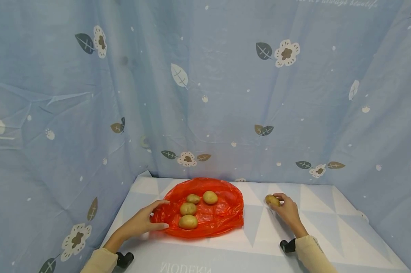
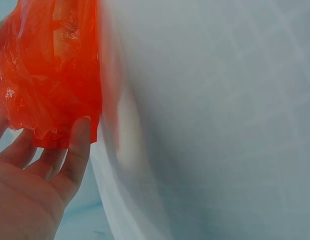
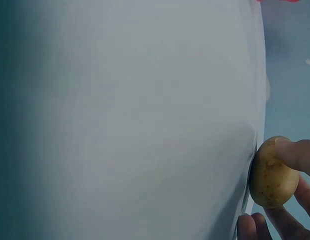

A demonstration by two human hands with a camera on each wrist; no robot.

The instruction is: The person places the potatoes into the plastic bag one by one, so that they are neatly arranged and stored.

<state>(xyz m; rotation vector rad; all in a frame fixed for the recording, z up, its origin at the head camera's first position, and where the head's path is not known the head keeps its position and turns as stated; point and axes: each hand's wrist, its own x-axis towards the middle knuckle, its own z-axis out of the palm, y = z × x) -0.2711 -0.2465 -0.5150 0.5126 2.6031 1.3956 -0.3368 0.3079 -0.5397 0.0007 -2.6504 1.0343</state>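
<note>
A red plastic bag [image 1: 222,218] lies spread on the table, with several potatoes [image 1: 188,222] on its left half. My left hand [image 1: 142,222] is at the bag's left edge, thumb and fingers spread wide apart. In the left wrist view its fingertips [image 2: 82,125] touch the crinkled red plastic. Off to the right of the bag, my right hand [image 1: 288,212] holds a single potato [image 1: 272,200] between thumb and fingers. The right wrist view shows this potato [image 3: 273,175] close against the table surface, its far side hidden by the fingers.
The table [image 1: 260,242] has a pale cloth with grey-blue triangles and lettering near the front. Blue patterned curtains [image 1: 225,94] hang behind it and at both sides. A dark strap piece [image 1: 288,246] sits at each wrist.
</note>
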